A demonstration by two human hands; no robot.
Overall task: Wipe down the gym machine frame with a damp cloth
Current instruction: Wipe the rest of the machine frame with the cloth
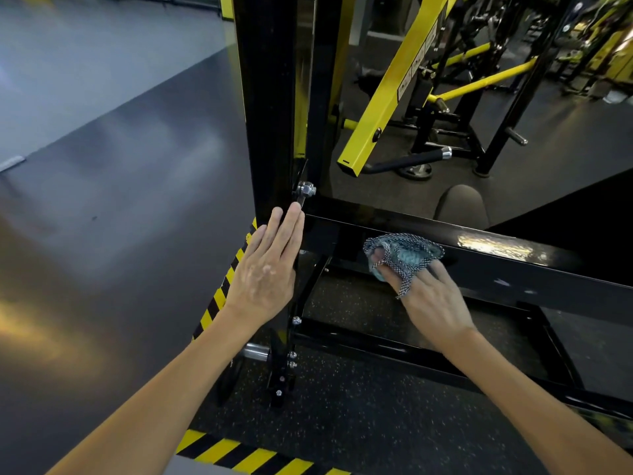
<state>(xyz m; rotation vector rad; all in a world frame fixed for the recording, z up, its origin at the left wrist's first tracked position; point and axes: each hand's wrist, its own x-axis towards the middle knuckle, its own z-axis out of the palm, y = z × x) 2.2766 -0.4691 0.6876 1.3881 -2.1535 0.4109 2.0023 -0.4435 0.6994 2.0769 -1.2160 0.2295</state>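
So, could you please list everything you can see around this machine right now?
upright post: one, black, centre
crossbar: one, glossy black, running right from the post
cloth: one, blue-grey checked, pressed on the crossbar
bolt: one, silver, on the post just above the fingertips
slanted beam: one, yellow, behind the post
hazard tape: two strips, yellow and black, on the floor
mat: one, black speckled, under the frame
floor: one, grey, left
left hand: one, flat against the post
right hand: one, holding the cloth
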